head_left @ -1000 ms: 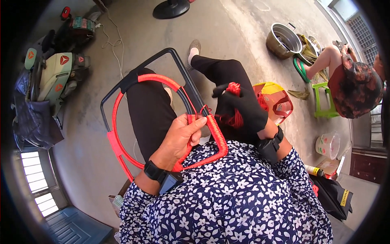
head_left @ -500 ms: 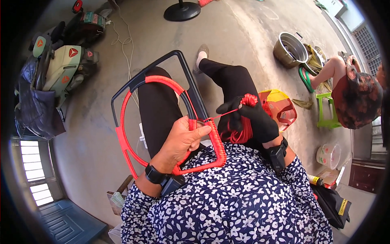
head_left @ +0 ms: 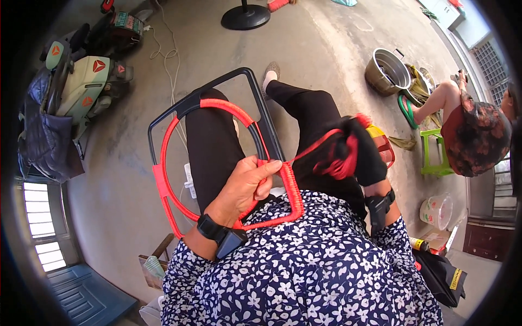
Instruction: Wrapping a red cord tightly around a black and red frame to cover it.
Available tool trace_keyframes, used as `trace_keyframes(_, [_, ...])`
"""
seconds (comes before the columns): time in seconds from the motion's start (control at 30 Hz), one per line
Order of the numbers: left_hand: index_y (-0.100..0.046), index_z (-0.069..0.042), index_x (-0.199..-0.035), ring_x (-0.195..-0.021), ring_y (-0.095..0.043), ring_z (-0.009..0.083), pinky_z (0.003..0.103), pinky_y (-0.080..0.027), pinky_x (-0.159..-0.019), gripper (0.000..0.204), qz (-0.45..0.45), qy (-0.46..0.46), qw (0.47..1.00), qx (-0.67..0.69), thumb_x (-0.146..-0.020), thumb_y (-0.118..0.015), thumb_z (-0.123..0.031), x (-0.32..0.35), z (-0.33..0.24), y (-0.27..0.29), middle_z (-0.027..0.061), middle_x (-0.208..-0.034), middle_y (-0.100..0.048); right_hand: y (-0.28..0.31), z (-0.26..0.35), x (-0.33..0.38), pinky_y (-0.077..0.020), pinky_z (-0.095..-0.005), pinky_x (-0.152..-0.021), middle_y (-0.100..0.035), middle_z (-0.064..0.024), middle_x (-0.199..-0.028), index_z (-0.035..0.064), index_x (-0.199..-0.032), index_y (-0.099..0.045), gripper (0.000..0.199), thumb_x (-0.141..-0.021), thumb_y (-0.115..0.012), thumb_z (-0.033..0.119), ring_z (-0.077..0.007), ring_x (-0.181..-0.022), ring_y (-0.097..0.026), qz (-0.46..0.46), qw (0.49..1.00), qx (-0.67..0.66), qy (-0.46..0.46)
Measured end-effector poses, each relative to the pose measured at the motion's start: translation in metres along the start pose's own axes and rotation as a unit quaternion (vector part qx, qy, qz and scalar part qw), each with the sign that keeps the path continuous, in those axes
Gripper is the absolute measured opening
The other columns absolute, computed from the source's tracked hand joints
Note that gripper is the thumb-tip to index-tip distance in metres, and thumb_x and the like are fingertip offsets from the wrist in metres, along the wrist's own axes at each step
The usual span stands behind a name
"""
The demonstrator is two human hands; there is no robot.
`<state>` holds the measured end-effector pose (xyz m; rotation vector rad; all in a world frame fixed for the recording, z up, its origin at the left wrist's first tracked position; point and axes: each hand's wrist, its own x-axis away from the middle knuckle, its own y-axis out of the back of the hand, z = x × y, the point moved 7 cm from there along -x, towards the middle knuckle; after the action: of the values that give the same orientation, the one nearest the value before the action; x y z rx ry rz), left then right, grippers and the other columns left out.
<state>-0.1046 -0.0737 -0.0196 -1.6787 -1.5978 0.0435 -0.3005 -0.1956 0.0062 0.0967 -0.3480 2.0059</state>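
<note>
A black rectangular frame [head_left: 255, 89] lies across my lap with a red cord-wrapped ring [head_left: 168, 190] inside it. My left hand [head_left: 247, 182] grips the ring's near right side, where thick red braiding [head_left: 292, 187] runs along it. My right hand [head_left: 356, 155], in a black glove, is closed on a bundle of red cord [head_left: 340, 163] held up to the right of the frame. A taut strand [head_left: 310, 149] runs from that bundle down to the braid by my left fingers.
Another person [head_left: 473, 136] sits at the right near a green stool [head_left: 432, 155] and a metal pot [head_left: 389, 70]. A scooter [head_left: 81, 81] stands at the far left, a fan base [head_left: 244, 16] at top. A white bucket [head_left: 437, 209] and black bag [head_left: 443, 277] lie beside me.
My right hand has pulled the red cord up and out to the right, drawing the strand tight. My left hand keeps its grip on the ring.
</note>
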Motion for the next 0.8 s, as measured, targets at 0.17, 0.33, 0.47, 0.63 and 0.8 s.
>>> trace_keyframes(0.17, [-0.059,-0.003,-0.090,-0.037,-0.037,0.0043,0.020,-0.027,-0.036,0.019,-0.034,-0.011,0.999,-0.033,-0.097,-0.057,-0.020,0.008,-0.005,-0.006,-0.0028,-0.049,-0.045,0.188,-0.059,0.001,-0.0478,-0.0282,-0.070,-0.061,-0.0057,-0.088,0.0022,-0.108,-0.058,0.032,-0.099,-0.047,0.032,-0.0147,-0.070,-0.056,-0.134,0.955,-0.263,0.032])
trace_keyframes(0.33, [-0.060,-0.003,-0.089,-0.038,-0.038,0.0039,0.019,-0.028,-0.037,0.024,0.022,0.012,0.998,-0.054,-0.098,-0.056,-0.025,-0.006,-0.008,-0.011,-0.0030,-0.048,-0.045,0.447,-0.061,0.077,-0.0508,-0.0314,-0.080,-0.065,-0.0110,-0.103,0.0002,-0.118,-0.056,0.035,-0.099,-0.048,0.028,-0.0179,-0.081,-0.062,-0.010,0.945,-0.261,0.197])
trace_keyframes(0.47, [-0.060,-0.003,-0.090,-0.039,-0.041,0.0053,0.019,-0.031,-0.038,0.022,-0.025,-0.011,0.998,-0.057,-0.098,-0.055,-0.023,0.004,-0.008,-0.007,-0.0021,-0.048,-0.046,0.217,-0.003,0.040,-0.0452,-0.0376,-0.100,-0.059,-0.0156,-0.123,0.0009,-0.130,-0.049,0.044,-0.092,-0.057,0.022,-0.0244,-0.111,-0.060,-0.152,0.971,-0.180,0.048])
trace_keyframes(0.63, [-0.057,-0.004,-0.095,-0.042,-0.046,0.0071,0.020,-0.036,-0.039,0.016,-0.045,-0.036,0.998,-0.037,-0.098,-0.055,-0.019,-0.003,-0.010,-0.005,0.0003,-0.057,-0.052,-0.001,0.006,0.038,-0.0504,-0.0341,-0.077,-0.064,-0.0118,-0.094,0.0045,-0.105,-0.065,0.035,-0.075,-0.075,0.021,-0.0241,-0.088,-0.064,0.205,0.868,0.452,0.008])
trace_keyframes(0.8, [-0.056,-0.004,-0.100,-0.061,-0.057,0.0109,0.023,-0.046,-0.050,0.018,-0.049,-0.048,0.998,0.012,-0.098,-0.054,-0.022,-0.003,-0.011,-0.016,0.0051,-0.082,-0.059,-0.064,-0.034,0.026,-0.0505,-0.0402,-0.074,-0.065,-0.0181,-0.089,0.0042,-0.101,-0.064,0.032,-0.073,-0.074,0.016,-0.0369,-0.086,-0.063,0.330,0.813,0.465,0.123])
